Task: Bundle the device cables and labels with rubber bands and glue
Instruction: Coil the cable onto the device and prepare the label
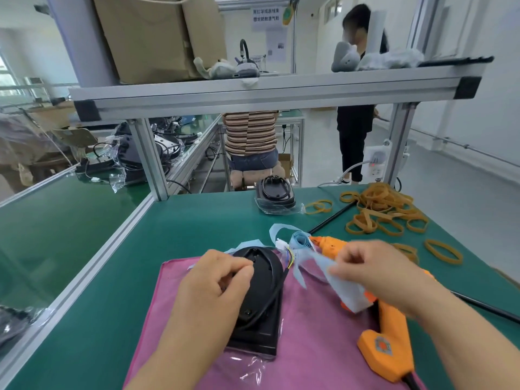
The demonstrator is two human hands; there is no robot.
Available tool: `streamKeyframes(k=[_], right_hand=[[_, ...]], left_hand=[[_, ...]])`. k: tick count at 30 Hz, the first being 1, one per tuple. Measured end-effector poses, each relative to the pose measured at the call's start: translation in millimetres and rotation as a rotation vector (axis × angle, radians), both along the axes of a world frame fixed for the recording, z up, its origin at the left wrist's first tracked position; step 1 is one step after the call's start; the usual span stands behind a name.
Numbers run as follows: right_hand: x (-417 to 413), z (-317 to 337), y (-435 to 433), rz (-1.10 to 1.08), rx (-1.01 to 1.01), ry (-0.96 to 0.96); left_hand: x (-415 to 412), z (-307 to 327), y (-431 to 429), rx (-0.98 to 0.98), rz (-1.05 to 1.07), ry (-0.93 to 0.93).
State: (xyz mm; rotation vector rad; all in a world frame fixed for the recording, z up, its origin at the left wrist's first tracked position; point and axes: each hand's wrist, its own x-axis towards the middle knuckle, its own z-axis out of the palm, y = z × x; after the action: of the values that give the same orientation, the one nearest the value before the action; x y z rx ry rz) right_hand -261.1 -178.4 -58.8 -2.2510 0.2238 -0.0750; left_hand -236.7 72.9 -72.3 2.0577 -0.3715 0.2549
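Presently the left hand lies on top of a black, wedge-shaped plastic device, fingers curled and thumb set against the forefinger. A thin black cable loops round the device's rim and runs in under those fingers, which hold it down. Directly beneath this grip, the device sits on a clear plastic bag spread over a pink cloth. The right hand, somewhat blurred, pinches a long light-blue paper label strip between thumb and fingertips. From that pinch the strip trails toward the left grip and ends in a rolled coil just past the device's far end, beside a white connector with coloured wires. Under the right grip an orange plastic glue gun lies on its side, nozzle pointing away from the person, handle nearer than the pinch. Beyond the right grip a loose heap of tan rubber bands is scattered on the green table mat, well apart from both hands. Farther out from the left grip a second black device in a clear bag rests near the mat's far edge.
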Motion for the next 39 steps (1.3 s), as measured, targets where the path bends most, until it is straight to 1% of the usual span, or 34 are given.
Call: streamKeyframes(k=[2, 3, 4, 7, 10, 12, 14, 15, 16, 18, 20, 21, 23, 24, 25, 27, 28, 29, 30, 32, 35, 39], right_hand=[[3, 10, 2, -0.01, 0.461, -0.07], [5, 14, 5, 0.006, 0.628, -0.085], [6, 16, 9, 0.016, 0.716, -0.105], [11, 14, 25, 0.025, 0.788, -0.164], [16, 14, 36, 0.013, 0.853, -0.194], [19, 19, 40, -0.023, 0.935, -0.219], [22, 25, 42, -0.036, 1.048, -0.263], [22, 27, 41, -0.024, 1.073, -0.272], [22, 27, 40, 0.001, 1.056, -0.257], [18, 26, 40, 0.08, 0.933, -0.172], [15, 21, 42, 0.138, 0.837, -0.112], [13, 19, 42, 0.143, 0.838, -0.117], [14, 16, 43, 0.14, 0.889, -0.156], [15, 14, 42, 0.131, 0.912, -0.167], [16, 14, 42, 0.12, 0.932, -0.172], [17, 12, 40, 0.104, 0.957, -0.175], [18, 11, 40, 0.1, 0.958, -0.18], [18, 11, 40, 0.103, 0.956, -0.187], [18, 10, 40, 0.11, 0.952, -0.191], [18, 7, 40, 0.135, 0.956, -0.191], [18, 6, 40, 0.147, 0.962, -0.183], [17, 17, 41, 0.128, 0.97, -0.169]], left_hand=[[1, 9, -9, -0.125, -0.023, 0.087], [2, 13, -16, -0.174, -0.05, 0.13], [3, 16, -24, -0.216, -0.078, 0.172], [6, 27, -45, -0.295, -0.189, 0.309], [13, 32, -56, -0.243, -0.375, 0.38], [18, 33, -60, -0.194, -0.379, 0.346], [21, 35, -63, -0.292, -0.337, 0.334], [22, 39, -64, -0.36, -0.299, 0.343], [24, 41, -65, -0.421, -0.257, 0.354], [31, 43, -64, -0.53, -0.206, 0.377], [36, 44, -64, -0.537, -0.175, 0.37], [37, 43, -65, -0.521, -0.174, 0.369], [37, 43, -66, -0.549, -0.176, 0.385], [38, 43, -66, -0.563, -0.148, 0.359], [39, 41, -65, -0.541, -0.083, 0.279], [41, 36, -61, -0.401, 0.054, 0.015], [39, 35, -60, -0.323, 0.053, -0.096], [36, 35, -61, -0.253, 0.014, -0.168], [33, 33, -63, -0.193, -0.033, -0.205], [31, 31, -68, -0.122, -0.086, -0.216], [34, 31, -70, -0.126, -0.118, -0.21], [35, 31, -70, -0.082, -0.157, -0.269]])
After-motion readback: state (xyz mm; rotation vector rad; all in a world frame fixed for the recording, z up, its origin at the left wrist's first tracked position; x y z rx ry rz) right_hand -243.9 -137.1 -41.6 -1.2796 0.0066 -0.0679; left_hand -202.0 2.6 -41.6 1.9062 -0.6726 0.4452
